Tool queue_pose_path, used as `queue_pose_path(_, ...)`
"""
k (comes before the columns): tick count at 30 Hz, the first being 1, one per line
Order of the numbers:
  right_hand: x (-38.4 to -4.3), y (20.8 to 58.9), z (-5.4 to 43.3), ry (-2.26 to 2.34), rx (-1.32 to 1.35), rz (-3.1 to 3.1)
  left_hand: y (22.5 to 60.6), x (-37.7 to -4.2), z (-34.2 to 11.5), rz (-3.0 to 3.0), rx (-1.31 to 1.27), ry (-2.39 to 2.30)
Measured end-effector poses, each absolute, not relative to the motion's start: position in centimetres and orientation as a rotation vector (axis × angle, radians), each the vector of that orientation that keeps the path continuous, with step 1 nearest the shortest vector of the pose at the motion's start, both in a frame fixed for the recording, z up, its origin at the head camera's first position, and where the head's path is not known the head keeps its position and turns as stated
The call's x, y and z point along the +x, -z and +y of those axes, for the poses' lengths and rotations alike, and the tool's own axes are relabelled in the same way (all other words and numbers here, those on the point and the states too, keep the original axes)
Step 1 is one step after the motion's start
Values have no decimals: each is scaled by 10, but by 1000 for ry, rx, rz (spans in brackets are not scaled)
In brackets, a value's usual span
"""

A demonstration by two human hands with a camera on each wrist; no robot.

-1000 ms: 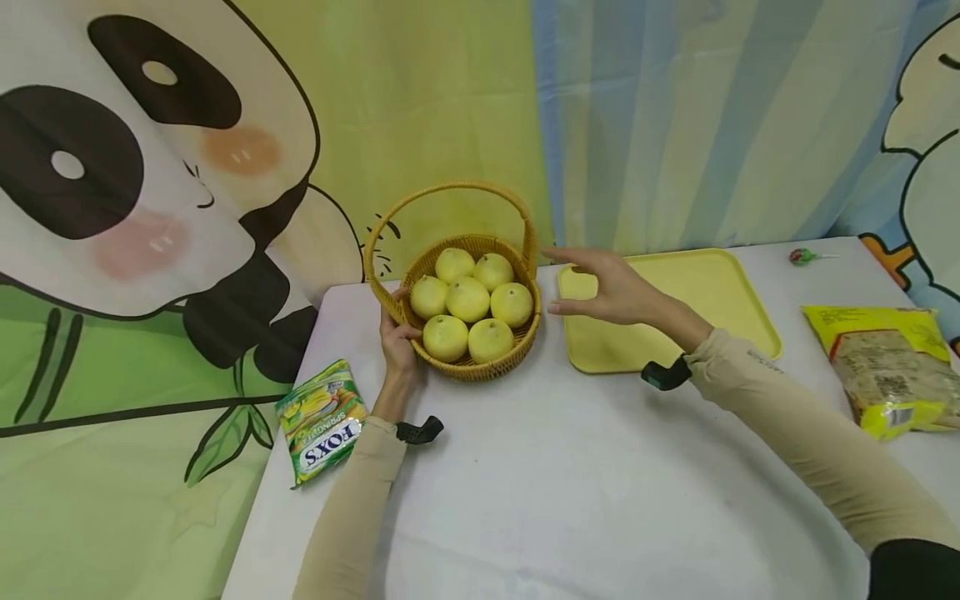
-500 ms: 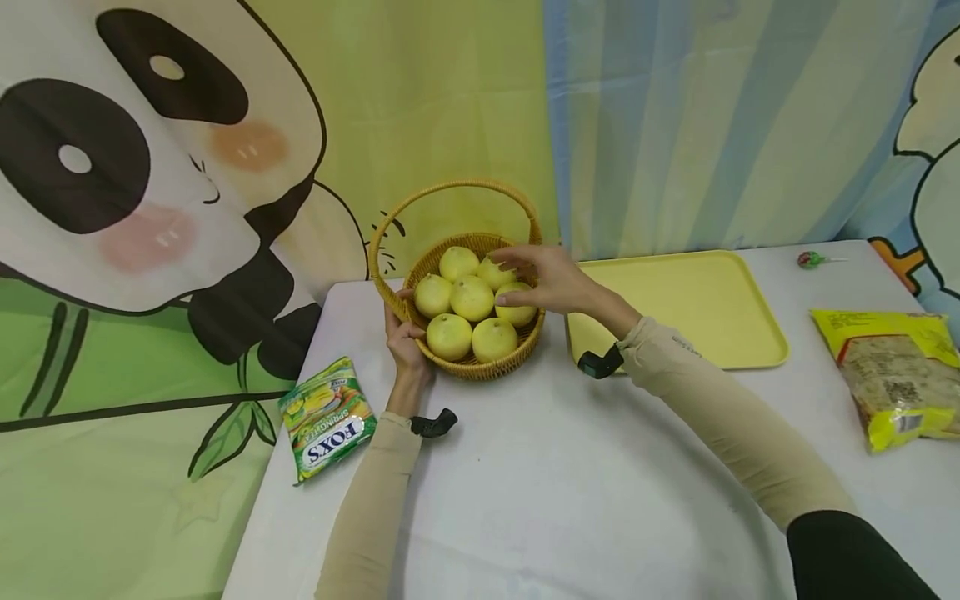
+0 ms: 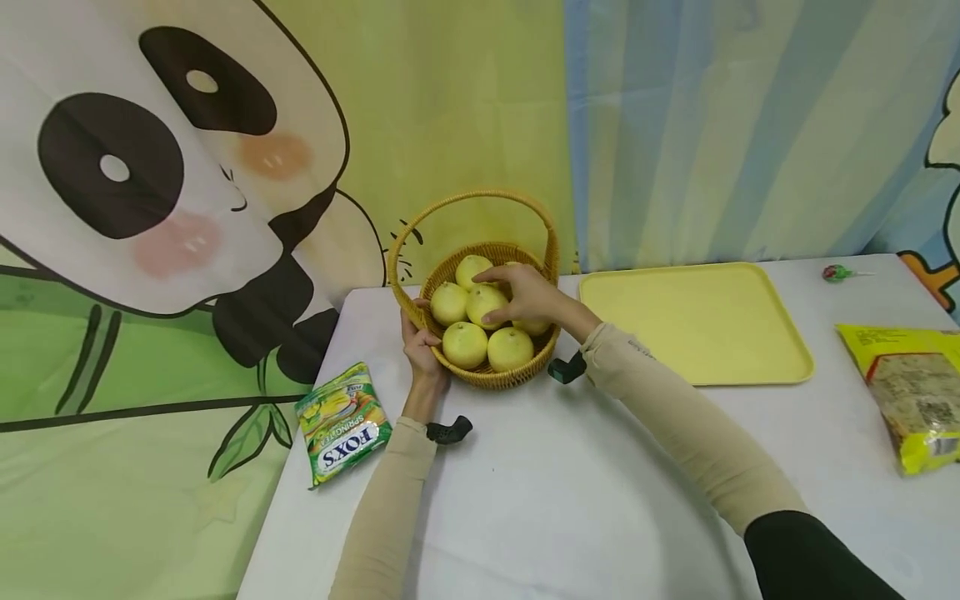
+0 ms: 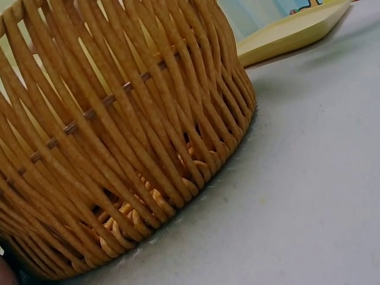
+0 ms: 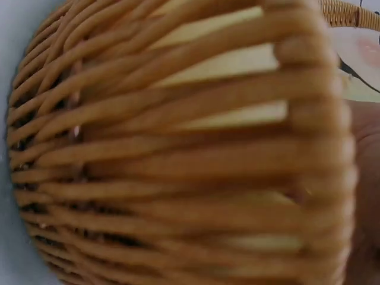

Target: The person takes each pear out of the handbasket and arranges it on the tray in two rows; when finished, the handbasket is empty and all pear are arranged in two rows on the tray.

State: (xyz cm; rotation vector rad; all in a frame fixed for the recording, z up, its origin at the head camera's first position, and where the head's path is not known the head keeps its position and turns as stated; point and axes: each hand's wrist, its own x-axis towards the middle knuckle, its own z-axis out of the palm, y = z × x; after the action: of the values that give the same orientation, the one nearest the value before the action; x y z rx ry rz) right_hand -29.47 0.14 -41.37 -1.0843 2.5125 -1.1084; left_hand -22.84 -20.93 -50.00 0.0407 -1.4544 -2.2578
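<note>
A wicker basket with a tall arched handle stands on the table, holding several round pale-yellow fruits. My left hand grips the basket's left side near the rim, thumb in front, other fingers partly hidden behind the wall. Over the fruits is my right hand, thumb and fingers curved around the middle fruit and covering those at the right. In the left wrist view, the basket's wall fills the left side. The right wrist view shows woven wall close up, with part of the right hand at the right edge.
Right of the basket lies a shallow yellow tray. A green candy bag lies left of the left forearm. At the far right are a yellow food packet and a lollipop. Printed curtains hang behind the table.
My right hand has moved left from beside the basket, over its rim, onto the middle fruit. The left hand keeps its hold on the basket. The head view has shifted slightly left.
</note>
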Motion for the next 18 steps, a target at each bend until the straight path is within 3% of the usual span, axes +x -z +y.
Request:
queue_pose_path(6, -293, 416, -4, 907, -1118, 2587, 505, -228, -209, -1450, 64, 2262)
queue_pose_path(18, -289, 422, 4, 1329, -1065, 2658, 503, -230, -207, -1445, 36, 2237)
